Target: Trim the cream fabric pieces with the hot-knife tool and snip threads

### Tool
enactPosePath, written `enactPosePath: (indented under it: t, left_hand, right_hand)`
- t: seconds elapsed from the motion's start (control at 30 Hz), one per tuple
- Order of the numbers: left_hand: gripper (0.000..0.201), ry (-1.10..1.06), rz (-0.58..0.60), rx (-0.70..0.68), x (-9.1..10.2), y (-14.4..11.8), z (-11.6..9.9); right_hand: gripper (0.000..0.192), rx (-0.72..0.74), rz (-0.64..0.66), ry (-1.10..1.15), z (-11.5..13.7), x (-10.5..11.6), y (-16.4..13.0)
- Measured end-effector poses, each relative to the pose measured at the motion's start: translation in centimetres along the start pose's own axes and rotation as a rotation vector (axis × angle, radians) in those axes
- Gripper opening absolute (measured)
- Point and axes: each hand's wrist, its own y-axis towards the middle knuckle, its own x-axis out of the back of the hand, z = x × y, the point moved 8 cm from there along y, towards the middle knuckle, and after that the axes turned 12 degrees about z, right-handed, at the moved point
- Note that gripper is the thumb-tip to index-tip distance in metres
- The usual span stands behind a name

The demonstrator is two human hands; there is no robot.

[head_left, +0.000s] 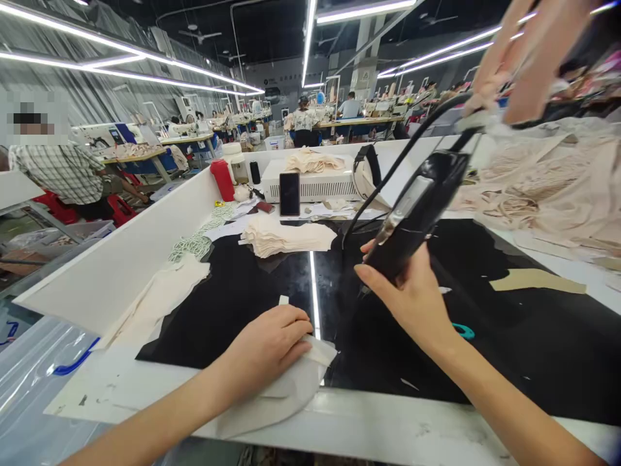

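My right hand point(412, 294) is wrapped around a black corded hand tool point(412, 213) with a metal part on its side. It is held tilted above the black work mat point(466, 259); its exact kind I cannot make out. My left hand point(272, 340) rests low over a thin white fabric piece point(291, 391) at the mat's front edge, fingers curled onto the cloth. The fabric reaches past my fingertips and hangs toward the table's front edge. A small white tab sticks out behind this hand.
Stacked cream fabric pieces point(286, 236) lie on the mat, with more pieces point(155, 298) left. A phone point(290, 194) leans against a white box point(310, 184). A teal-handled item point(463, 331) and beige strip point(538, 281) lie right, near a fabric heap point(548, 188). Pink strips hang above.
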Motion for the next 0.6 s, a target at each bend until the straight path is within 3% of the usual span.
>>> enactPosePath:
  t: [0.17, 0.37, 0.6]
  left_hand:
    - [0.009, -0.087, 0.071, 0.066, -1.4, 0.5, 1.1]
    - [0.02, -0.121, 0.098, 0.081, -1.1, 0.3, 2.0]
    - [0.014, -0.285, 0.226, 0.294, -0.5, 0.7, 3.0]
  right_hand:
    - [0.047, 0.027, 0.215, -0.261, -2.6, 1.8, -1.4]
    - [0.059, 0.034, 0.335, -0.442, -6.1, 6.1, -3.5]
    - [0.058, 0.056, 0.443, -0.535, -7.8, 5.8, -5.2]
